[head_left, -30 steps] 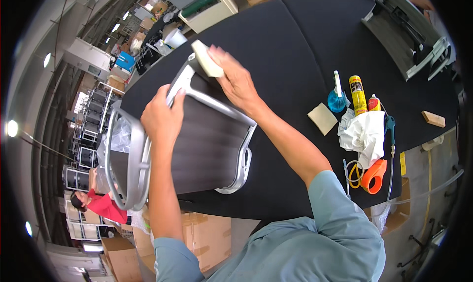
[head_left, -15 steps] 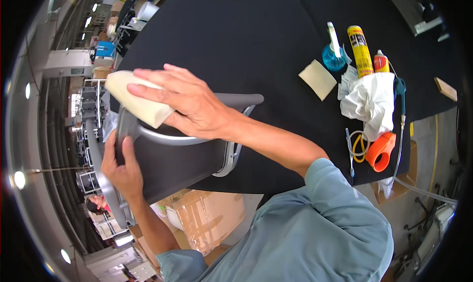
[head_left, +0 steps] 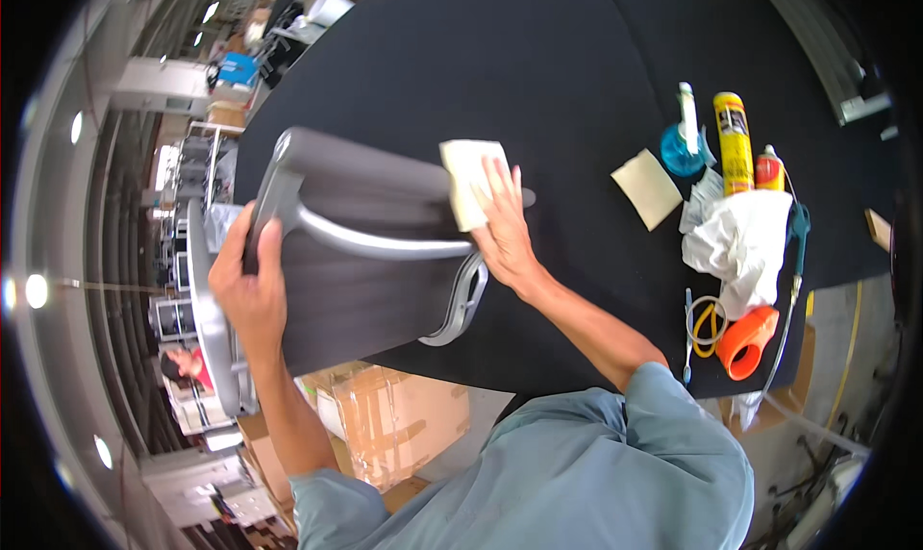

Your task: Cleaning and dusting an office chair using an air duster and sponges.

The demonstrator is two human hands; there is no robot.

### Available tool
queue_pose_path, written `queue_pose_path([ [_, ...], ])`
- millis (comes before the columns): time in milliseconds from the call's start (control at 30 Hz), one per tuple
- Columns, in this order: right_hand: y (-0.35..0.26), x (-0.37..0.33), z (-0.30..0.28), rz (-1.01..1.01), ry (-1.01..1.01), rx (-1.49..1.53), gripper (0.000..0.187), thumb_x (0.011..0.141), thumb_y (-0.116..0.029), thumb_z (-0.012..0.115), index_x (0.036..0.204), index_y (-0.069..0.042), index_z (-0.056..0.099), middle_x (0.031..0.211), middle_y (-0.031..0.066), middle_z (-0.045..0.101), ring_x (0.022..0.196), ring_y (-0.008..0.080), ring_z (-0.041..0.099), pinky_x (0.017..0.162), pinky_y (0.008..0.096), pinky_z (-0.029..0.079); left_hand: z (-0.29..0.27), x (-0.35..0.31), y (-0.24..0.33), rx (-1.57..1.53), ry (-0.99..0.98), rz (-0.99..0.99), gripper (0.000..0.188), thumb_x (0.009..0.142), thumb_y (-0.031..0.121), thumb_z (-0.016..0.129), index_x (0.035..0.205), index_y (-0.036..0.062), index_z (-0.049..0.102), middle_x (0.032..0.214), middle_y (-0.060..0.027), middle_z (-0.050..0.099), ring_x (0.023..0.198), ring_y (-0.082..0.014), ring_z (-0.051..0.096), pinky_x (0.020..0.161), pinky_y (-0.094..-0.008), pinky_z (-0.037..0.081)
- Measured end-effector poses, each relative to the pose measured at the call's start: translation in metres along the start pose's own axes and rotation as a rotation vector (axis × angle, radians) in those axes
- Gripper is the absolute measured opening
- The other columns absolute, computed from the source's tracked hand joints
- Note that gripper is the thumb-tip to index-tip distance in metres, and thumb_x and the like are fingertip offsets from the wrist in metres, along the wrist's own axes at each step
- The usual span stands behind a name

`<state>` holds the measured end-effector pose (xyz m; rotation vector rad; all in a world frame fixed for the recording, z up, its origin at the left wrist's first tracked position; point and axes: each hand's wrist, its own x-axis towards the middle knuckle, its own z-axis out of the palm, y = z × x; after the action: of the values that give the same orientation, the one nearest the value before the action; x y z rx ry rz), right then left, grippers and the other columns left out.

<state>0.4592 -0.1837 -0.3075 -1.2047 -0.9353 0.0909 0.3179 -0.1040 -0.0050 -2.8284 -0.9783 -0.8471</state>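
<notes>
A dark grey padded chair point(head_left: 370, 189) with silver-grey frame and a curved bright metal bar lies tilted on the black-covered table. My left hand point(head_left: 248, 286) is closed round the frame at its left end, thumb on the near side and fingers mostly hidden behind. At the right end of the upper panel, my right hand point(head_left: 505, 225) holds a folded cream cloth point(head_left: 465, 183) against the surface, its fingers laid across the cloth. A rounded metal loop of the frame point(head_left: 460, 305) is just below that hand.
Right of the chair are a second cream cloth point(head_left: 646, 190), blue spray bottle point(head_left: 682, 148), yellow can point(head_left: 735, 146), red-and-yellow bottle point(head_left: 769, 172), crumpled white cloth point(head_left: 738, 247), orange tape dispenser point(head_left: 748, 343) and air gun point(head_left: 797, 225). A cardboard box point(head_left: 409, 420) stands below the table's near edge.
My right hand has carried the cloth from the chair's left corner to its right end. The chair has turned, showing more of its upper panel. My left hand still grips the frame.
</notes>
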Motion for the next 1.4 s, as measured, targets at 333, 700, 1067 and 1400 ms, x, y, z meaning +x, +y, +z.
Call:
queue_pose_path([
  [333,-0.062,0.154,0.035,-0.792,0.092,-0.28,0.064,0.077,-0.014,0.075,0.136,-0.036,0.065,0.153,-0.0043,0.05,0.145,0.0373,0.038,0.121,0.0698,0.01,0.002,0.008,0.001,-0.018,0.038,-0.017,0.032,0.094,0.015,0.074,0.12,-0.004,0.069,0.098,-0.0147,0.074,0.085,-0.0179,0.069,0.079,-0.0297,0.053],
  [700,0.093,-0.058,-0.048,-0.125,-0.435,-0.643,0.056,0.086,-0.004,0.068,0.14,-0.019,0.061,0.154,0.0017,0.047,0.149,0.0365,0.033,0.124,0.0604,0.017,0.007,0.014,-0.008,0.105,0.046,0.051,0.033,0.097,0.018,0.072,0.123,-0.0023,0.069,0.101,-0.0164,0.075,0.091,-0.0164,0.069,0.084,-0.0293,0.052],
  [1067,0.074,-0.023,-0.032,0.729,0.215,0.059,0.036,0.105,-0.026,0.052,0.132,-0.003,0.062,0.104,0.0153,0.072,0.092,0.0207,0.067,0.085,0.0344,0.05,0.006,0.015,-0.002,0.042,0.03,-0.03,0.031,0.097,0.017,0.071,0.122,-0.0017,0.069,0.109,-0.0156,0.075,0.099,-0.016,0.068,0.091,-0.0289,0.05],
  [1400,-0.124,0.172,0.021,-0.378,0.087,0.346,0.05,0.087,0.0,0.069,0.136,-0.005,0.061,0.139,0.0187,0.062,0.125,0.0352,0.061,0.105,0.0391,0.05,0.005,0.012,0.0,0.071,0.108,-0.005,0.027,0.091,0.018,0.075,0.112,0.0004,0.072,0.096,-0.0177,0.074,0.083,-0.0325,0.073,0.076,-0.0343,0.056],
])
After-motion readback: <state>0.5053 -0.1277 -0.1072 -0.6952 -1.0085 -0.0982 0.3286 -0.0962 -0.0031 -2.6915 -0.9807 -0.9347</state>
